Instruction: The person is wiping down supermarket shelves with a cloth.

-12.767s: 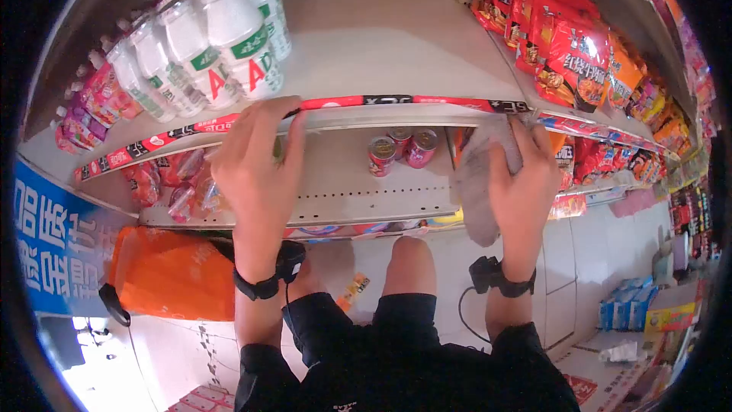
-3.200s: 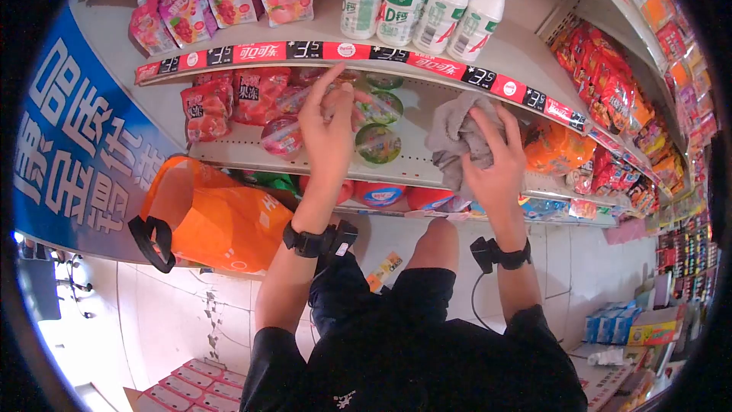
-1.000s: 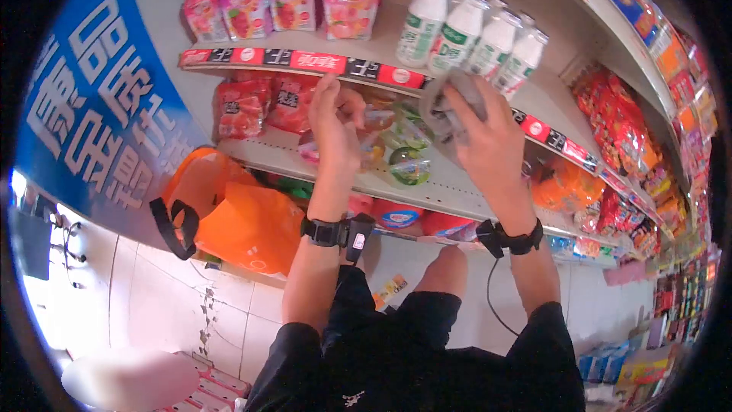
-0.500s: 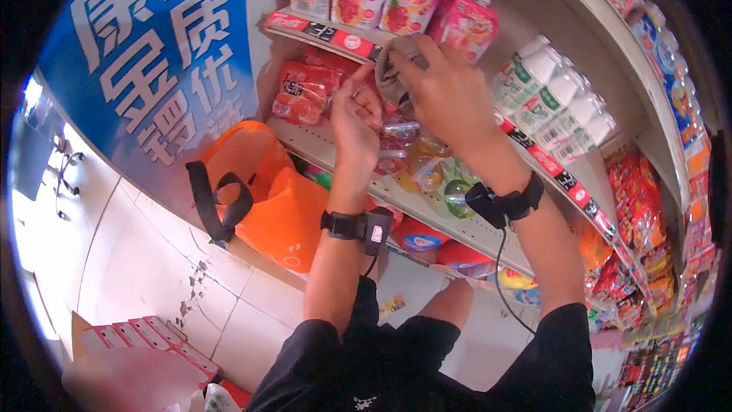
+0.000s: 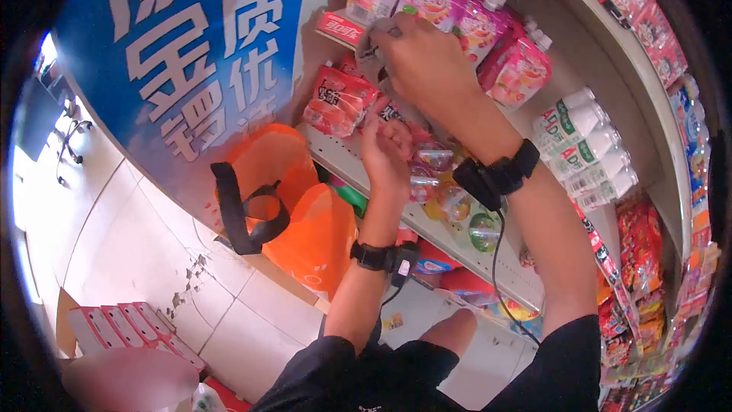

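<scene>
A crumpled grey cloth [image 5: 371, 52] is gripped in my right hand [image 5: 427, 61], pressed against the front edge of the upper shelf, by the red price strip [image 5: 340, 28]. Below it, my left hand [image 5: 387, 149] is held up with its palm turned up and fingers apart, holding nothing. It is beside red packets [image 5: 340, 101] on the lower shelf. Pink and purple drink pouches [image 5: 433, 1] stand on the shelf just above my right hand. Clear round cups [image 5: 451, 203] of jelly lie to the right of my left hand.
An orange bag [image 5: 309, 240] with black handles hangs open at the lower shelf's left end. White bottles [image 5: 583, 145] stand in a row at the right. A blue sign panel [image 5: 206, 38] borders the shelves. Red and white boxes [image 5: 130, 326] sit on the floor.
My right hand has moved left with the cloth along the shelf edge, now covering part of the price strip. The camera view has shifted, so the shelves appear further right.
</scene>
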`<state>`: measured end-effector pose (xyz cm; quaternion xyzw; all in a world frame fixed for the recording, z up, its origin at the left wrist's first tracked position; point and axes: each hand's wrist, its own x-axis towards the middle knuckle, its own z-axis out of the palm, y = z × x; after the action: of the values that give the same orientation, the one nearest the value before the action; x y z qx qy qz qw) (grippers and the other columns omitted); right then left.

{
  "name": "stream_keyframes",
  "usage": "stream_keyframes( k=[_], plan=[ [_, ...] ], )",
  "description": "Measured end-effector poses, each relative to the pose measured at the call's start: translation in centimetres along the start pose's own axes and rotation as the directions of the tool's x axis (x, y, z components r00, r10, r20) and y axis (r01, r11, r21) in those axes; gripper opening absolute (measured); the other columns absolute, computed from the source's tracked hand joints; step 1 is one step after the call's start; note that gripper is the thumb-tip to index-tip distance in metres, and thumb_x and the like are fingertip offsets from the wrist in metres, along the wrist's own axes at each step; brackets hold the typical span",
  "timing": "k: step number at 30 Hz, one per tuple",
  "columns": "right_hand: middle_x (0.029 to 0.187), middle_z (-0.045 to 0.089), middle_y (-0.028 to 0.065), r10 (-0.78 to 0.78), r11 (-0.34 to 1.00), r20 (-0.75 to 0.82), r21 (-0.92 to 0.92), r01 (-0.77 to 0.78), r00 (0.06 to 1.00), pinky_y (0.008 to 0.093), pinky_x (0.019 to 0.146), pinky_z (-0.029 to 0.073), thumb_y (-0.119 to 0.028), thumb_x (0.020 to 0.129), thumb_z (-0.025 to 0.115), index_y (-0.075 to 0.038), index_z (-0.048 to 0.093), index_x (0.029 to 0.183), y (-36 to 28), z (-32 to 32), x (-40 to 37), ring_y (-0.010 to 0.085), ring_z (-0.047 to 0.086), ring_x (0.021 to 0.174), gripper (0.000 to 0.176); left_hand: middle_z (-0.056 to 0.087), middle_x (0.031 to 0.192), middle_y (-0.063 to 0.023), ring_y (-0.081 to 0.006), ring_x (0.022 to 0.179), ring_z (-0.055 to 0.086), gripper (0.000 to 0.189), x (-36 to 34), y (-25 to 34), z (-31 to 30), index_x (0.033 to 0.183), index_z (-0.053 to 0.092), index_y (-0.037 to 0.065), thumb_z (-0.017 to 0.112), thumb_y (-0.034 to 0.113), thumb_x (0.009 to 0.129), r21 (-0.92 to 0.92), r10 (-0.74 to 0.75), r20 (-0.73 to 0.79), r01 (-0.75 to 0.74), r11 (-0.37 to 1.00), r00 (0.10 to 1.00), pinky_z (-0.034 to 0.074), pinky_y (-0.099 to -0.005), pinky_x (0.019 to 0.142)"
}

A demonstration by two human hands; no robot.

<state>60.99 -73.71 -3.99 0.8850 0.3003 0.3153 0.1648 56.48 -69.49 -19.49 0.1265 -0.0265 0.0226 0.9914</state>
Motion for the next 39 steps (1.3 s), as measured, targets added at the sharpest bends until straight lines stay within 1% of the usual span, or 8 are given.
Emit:
stream_keyframes(
  k=[2,13,17,21,26,31,33,39],
  plan=[
    [0.119,0.066,0.0171,-0.002,1.0,0.015,0.025,0.002,1.0,0.0462,0.08,0.062,-0.005,0.079,0.072,-0.009,0.07,0.12,-0.6,1.1,1.7,0.0359,0.072,0.103,0.042,0.053,0.069,0.002,-0.0098,0.054,0.046,0.036,0.1,-0.5,-1.4,0.125,0.063,0.009,0.056,0.038,0.104,-0.003,0.021,-0.021,-0.021,1.0,1.0,0.036,-0.0253,0.048],
    [0.111,0.068,0.0165,-0.089,0.981,-0.068,-0.177,0.076,0.994,0.0461,0.081,0.062,-0.013,0.081,0.074,-0.006,0.079,0.096,-4.8,5.9,9.9,0.0309,0.072,0.1,0.018,0.053,0.07,0.0002,-0.0103,0.055,0.046,0.029,-3.7,-4.2,-5.7,0.113,0.067,0.007,0.051,0.031,0.108,0.113,-0.02,-0.055,0.026,0.993,0.998,0.033,-0.0261,0.049],
    [0.11,0.068,0.0156,-0.142,0.948,0.046,-0.283,0.149,0.989,0.0454,0.08,0.062,-0.013,0.083,0.072,-0.006,0.08,0.098,-4.6,4.9,8.2,0.0302,0.072,0.1,0.018,0.051,0.068,-0.0003,-0.0104,0.056,0.045,0.028,-4.3,-4.8,-5.9,0.111,0.067,0.007,0.05,0.03,0.109,0.211,-0.032,-0.079,0.048,0.976,0.996,0.034,-0.0264,0.05],
    [0.108,0.065,0.0143,0.034,0.941,0.182,-0.338,0.03,0.983,0.0374,0.07,0.063,-0.01,0.083,0.07,-0.003,0.077,0.107,-2.7,-0.1,-0.2,0.0301,0.071,0.098,0.026,0.05,0.067,-0.0005,-0.0114,0.058,0.045,0.022,-5.0,-4.4,-6.3,0.111,0.065,0.012,0.056,0.03,0.103,0.256,-0.01,-0.07,0.027,0.966,0.998,0.033,-0.0269,0.052],
    [0.109,0.063,0.014,-0.054,0.869,0.111,-0.484,0.102,0.992,0.0372,0.072,0.064,-0.013,0.08,0.071,-0.003,0.076,0.101,-2.3,0.2,-2.3,0.029,0.071,0.098,0.024,0.051,0.069,-0.0005,-0.0115,0.059,0.045,0.024,-5.4,-4.0,-5.7,0.112,0.064,0.01,0.055,0.031,0.106,0.238,-0.052,-0.059,0.064,0.969,0.997,0.035,-0.0269,0.054],
    [0.11,0.064,0.0142,0.027,0.985,0.004,-0.169,-0.026,1.0,0.0395,0.078,0.062,-0.014,0.081,0.072,-0.008,0.083,0.093,-3.9,7.6,6.9,0.029,0.071,0.099,0.017,0.051,0.069,-0.0005,-0.0112,0.06,0.047,0.027,-5.7,-5.1,-4.8,0.113,0.063,0.007,0.052,0.031,0.106,0.246,-0.05,-0.021,0.054,0.968,0.999,0.034,-0.0267,0.054],
    [0.11,0.064,0.0145,-0.044,0.967,0.013,-0.251,0.046,0.999,0.0386,0.077,0.061,-0.014,0.082,0.072,-0.009,0.083,0.092,-6.2,6.5,9.7,0.0296,0.071,0.1,0.016,0.052,0.066,0.0005,-0.0083,0.057,0.047,0.028,-6.0,-5.4,-4.8,0.108,0.064,0.006,0.043,0.025,0.112,0.281,-0.025,0.005,0.022,0.96,1.0,0.034,-0.0256,0.053],
    [0.113,0.065,0.0169,-0.106,0.937,-0.033,-0.337,0.089,0.994,0.0379,0.078,0.061,-0.014,0.081,0.073,-0.01,0.083,0.095,-5.2,5.7,8.0,0.0318,0.071,0.098,0.018,0.054,0.068,-0.0001,-0.0101,0.057,0.047,0.023,-7.1,-6.2,-5.7,0.107,0.064,0.008,0.051,0.028,0.107,0.342,-0.057,-0.026,0.062,0.938,0.998,0.033,-0.0258,0.052]
  ],
)
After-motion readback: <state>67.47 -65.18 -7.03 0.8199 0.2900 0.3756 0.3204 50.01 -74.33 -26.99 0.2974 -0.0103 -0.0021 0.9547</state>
